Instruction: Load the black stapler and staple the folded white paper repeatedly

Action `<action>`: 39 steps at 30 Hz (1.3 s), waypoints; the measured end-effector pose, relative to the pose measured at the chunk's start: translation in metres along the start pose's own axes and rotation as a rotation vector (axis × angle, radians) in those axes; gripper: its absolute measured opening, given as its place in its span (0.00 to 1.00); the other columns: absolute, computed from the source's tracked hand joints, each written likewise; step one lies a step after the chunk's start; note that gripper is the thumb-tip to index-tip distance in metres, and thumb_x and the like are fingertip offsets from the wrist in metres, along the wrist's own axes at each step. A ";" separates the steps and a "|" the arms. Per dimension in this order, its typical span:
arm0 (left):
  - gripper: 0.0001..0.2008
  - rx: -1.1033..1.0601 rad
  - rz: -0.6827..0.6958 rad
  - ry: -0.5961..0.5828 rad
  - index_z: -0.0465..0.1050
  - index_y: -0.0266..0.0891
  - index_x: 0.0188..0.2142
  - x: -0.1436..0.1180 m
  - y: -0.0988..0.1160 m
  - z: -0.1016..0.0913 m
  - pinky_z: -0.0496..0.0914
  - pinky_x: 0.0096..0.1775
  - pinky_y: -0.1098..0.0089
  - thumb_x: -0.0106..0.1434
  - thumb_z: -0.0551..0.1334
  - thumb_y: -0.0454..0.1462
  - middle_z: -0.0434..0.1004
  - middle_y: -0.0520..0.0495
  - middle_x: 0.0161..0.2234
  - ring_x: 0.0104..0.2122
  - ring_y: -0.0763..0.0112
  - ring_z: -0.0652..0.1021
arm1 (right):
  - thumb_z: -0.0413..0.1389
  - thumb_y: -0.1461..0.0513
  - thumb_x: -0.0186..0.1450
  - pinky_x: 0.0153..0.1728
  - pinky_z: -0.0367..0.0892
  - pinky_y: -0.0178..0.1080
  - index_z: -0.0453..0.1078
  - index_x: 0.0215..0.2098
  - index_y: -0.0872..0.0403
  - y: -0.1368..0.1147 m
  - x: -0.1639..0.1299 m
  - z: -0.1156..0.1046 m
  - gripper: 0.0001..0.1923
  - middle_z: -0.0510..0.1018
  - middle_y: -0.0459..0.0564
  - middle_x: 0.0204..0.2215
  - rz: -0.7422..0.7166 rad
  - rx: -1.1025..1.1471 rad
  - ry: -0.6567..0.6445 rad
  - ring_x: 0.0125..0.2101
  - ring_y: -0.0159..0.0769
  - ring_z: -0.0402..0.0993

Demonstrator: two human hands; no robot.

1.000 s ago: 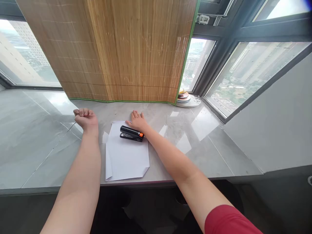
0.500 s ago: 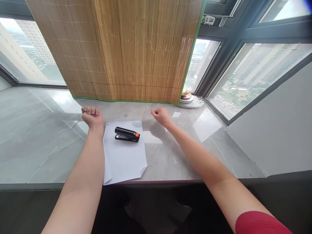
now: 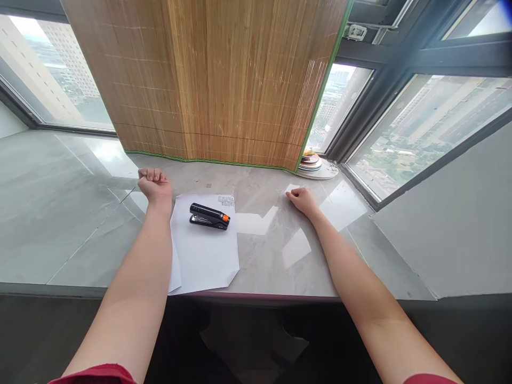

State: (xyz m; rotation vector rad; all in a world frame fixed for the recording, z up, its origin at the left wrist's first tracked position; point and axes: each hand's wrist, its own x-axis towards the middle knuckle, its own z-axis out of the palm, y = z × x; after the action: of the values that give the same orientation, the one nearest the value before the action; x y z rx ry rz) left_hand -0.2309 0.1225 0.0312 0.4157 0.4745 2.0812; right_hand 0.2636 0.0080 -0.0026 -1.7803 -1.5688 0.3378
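Observation:
A black stapler (image 3: 209,216) with an orange end lies on white paper sheets (image 3: 204,250) on a grey marble sill (image 3: 272,256). My left hand (image 3: 155,184) rests as a closed fist on the sill, just left of the paper's far corner, holding nothing that I can see. My right hand (image 3: 303,200) lies on the sill well to the right of the stapler, fingers curled shut, apart from the paper.
A bamboo blind (image 3: 216,80) hangs at the back of the sill. A stack of small plates (image 3: 316,162) sits in the far right corner by the window frame. The sill's front edge runs just below the paper.
My right hand left the stapler, swung right across the sill and came down curled shut. My left fist stayed put. The view shifted slightly.

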 end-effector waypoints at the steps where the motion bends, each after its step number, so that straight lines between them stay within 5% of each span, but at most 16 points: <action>1: 0.15 -0.008 -0.012 0.001 0.50 0.41 0.31 -0.001 -0.002 0.001 0.49 0.26 0.73 0.64 0.52 0.21 0.44 0.58 0.22 0.19 0.78 0.54 | 0.58 0.53 0.63 0.30 0.50 0.39 0.45 0.17 0.48 -0.005 -0.001 0.001 0.27 0.48 0.40 0.17 -0.004 -0.007 0.018 0.25 0.31 0.47; 5: 0.16 -0.037 -0.090 -0.013 0.52 0.40 0.30 -0.003 -0.009 0.005 0.49 0.25 0.75 0.63 0.53 0.20 0.47 0.59 0.20 0.18 0.80 0.57 | 0.53 0.49 0.72 0.32 0.56 0.39 0.53 0.19 0.49 -0.056 -0.021 0.018 0.27 0.60 0.43 0.19 -0.062 0.035 0.045 0.26 0.33 0.57; 8: 0.17 -0.061 -0.114 -0.028 0.52 0.40 0.30 -0.004 -0.013 0.007 0.49 0.24 0.75 0.61 0.55 0.19 0.47 0.60 0.20 0.17 0.80 0.56 | 0.61 0.43 0.70 0.38 0.66 0.39 0.74 0.32 0.51 -0.122 -0.048 0.053 0.22 0.80 0.49 0.33 -0.223 0.198 -0.209 0.36 0.39 0.74; 11: 0.16 -0.026 -0.129 -0.054 0.52 0.40 0.29 -0.007 -0.016 0.009 0.49 0.24 0.75 0.63 0.55 0.20 0.47 0.60 0.20 0.18 0.80 0.56 | 0.75 0.47 0.59 0.49 0.70 0.41 0.77 0.53 0.51 -0.179 -0.069 0.090 0.30 0.82 0.55 0.54 -0.357 0.262 -0.449 0.52 0.45 0.77; 14: 0.16 0.032 -0.142 -0.099 0.52 0.40 0.29 -0.009 -0.019 0.011 0.50 0.24 0.75 0.63 0.54 0.20 0.47 0.59 0.20 0.18 0.79 0.57 | 0.71 0.56 0.64 0.44 0.68 0.39 0.77 0.51 0.52 -0.203 -0.076 0.113 0.19 0.83 0.52 0.47 -0.421 0.151 -0.596 0.46 0.42 0.78; 16: 0.17 0.053 -0.150 -0.136 0.52 0.40 0.28 -0.011 -0.023 0.013 0.50 0.23 0.74 0.61 0.54 0.19 0.47 0.58 0.20 0.18 0.78 0.56 | 0.66 0.59 0.68 0.37 0.64 0.37 0.75 0.42 0.53 -0.199 -0.076 0.114 0.08 0.81 0.48 0.36 -0.417 0.068 -0.624 0.36 0.38 0.74; 20: 0.15 0.161 -0.199 -0.282 0.55 0.39 0.25 -0.025 -0.034 0.024 0.49 0.22 0.74 0.55 0.56 0.20 0.47 0.58 0.18 0.18 0.78 0.54 | 0.64 0.58 0.67 0.33 0.58 0.36 0.71 0.34 0.52 -0.161 -0.076 0.084 0.08 0.74 0.43 0.28 -0.394 0.072 -0.574 0.30 0.34 0.67; 26: 0.07 0.659 -0.486 -0.813 0.66 0.40 0.24 -0.102 -0.075 0.049 0.51 0.22 0.73 0.46 0.59 0.28 0.59 0.56 0.17 0.17 0.77 0.58 | 0.64 0.59 0.66 0.34 0.57 0.37 0.76 0.36 0.52 -0.095 -0.075 0.020 0.05 0.76 0.43 0.28 -0.356 0.058 -0.500 0.30 0.33 0.68; 32: 0.05 1.110 -0.350 -1.205 0.68 0.41 0.24 -0.155 -0.114 0.052 0.61 0.28 0.70 0.49 0.55 0.33 0.70 0.53 0.20 0.23 0.72 0.68 | 0.65 0.59 0.65 0.39 0.65 0.39 0.80 0.43 0.51 -0.060 -0.074 0.007 0.09 0.82 0.48 0.35 -0.451 0.098 -0.348 0.35 0.38 0.74; 39: 0.04 1.171 -0.479 -1.230 0.67 0.42 0.27 -0.151 -0.111 0.049 0.60 0.26 0.71 0.50 0.54 0.35 0.72 0.54 0.22 0.23 0.72 0.67 | 0.65 0.59 0.66 0.40 0.69 0.41 0.80 0.49 0.51 -0.051 -0.071 0.009 0.14 0.85 0.49 0.38 -0.391 0.279 -0.258 0.34 0.38 0.74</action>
State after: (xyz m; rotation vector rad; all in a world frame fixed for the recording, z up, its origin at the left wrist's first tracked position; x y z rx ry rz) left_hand -0.0507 0.0568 0.0038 1.8495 0.8311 0.6091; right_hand 0.2035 -0.0557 0.0063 -1.2222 -1.9004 0.5792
